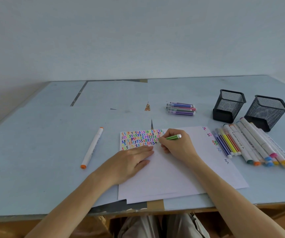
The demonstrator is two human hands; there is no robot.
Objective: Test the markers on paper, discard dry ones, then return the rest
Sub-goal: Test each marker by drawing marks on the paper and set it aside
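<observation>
My right hand (177, 145) grips a green striped marker (172, 137), its tip down on the white paper (172, 176) beside rows of small coloured squiggles (140, 138). My left hand (131, 160) lies flat on the paper, fingers straight, just below the squiggles. To the right of the paper lies a row of several markers (251, 146), thin striped ones and thick white ones. Further back sits a small pile of striped markers (181, 109). A single white marker with orange caps (92, 147) lies alone to the left of the paper.
Two black mesh pen holders (228, 105) (266, 112) stand at the back right, with nothing visible in them. The light blue table (43, 134) meets a wall behind; its front edge runs just below the paper. My legs show under the table.
</observation>
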